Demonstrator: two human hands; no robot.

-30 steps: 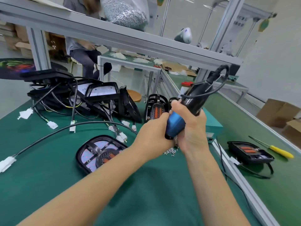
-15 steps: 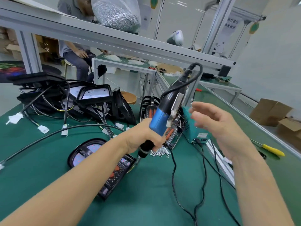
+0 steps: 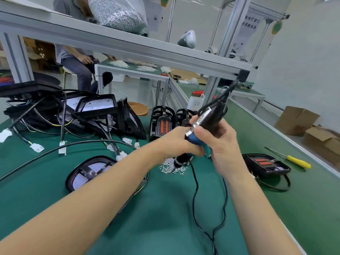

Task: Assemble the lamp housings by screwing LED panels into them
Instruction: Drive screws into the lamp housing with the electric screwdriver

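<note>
- While the green bench [image 3: 165, 227] takes up most of the view, the big heap of black housings [image 3: 77, 111] w/ trailing wires sits far left, untouched.
- Open housing w/ LED panel [image 3: 88, 173] lies flat near-left, partly under the left forearm; this looks like the one in work. A 2nd panel unit [image 3: 265, 164] lies to the right, a yellow screwdriver [image 3: 294, 160] just beyond it.
- Change: half a sec ago the right hand was off the tool, fingers spread in the air; now it's back on the driver, and the tool has tipped nearer upright. Prob. a re-grip before the next screw, so fastening isn't underway yet.
- Electric driver [image 3: 207, 116]: tilted, cord end up-right, tip down over the screw pile [image 3: 171, 167]; whether the tip touches a screw, can't tell.
- Right hand [image 3: 220, 144]: clenched round the upper barrel, thumb across the blue band.
- Left hand [image 3: 176, 140]: fingers wrapped on the lower blue part, just above the dark nose; both hands touch each other.
- Next, I'd judge: pick up a screw on the bit, then move left to the panel.
</note>
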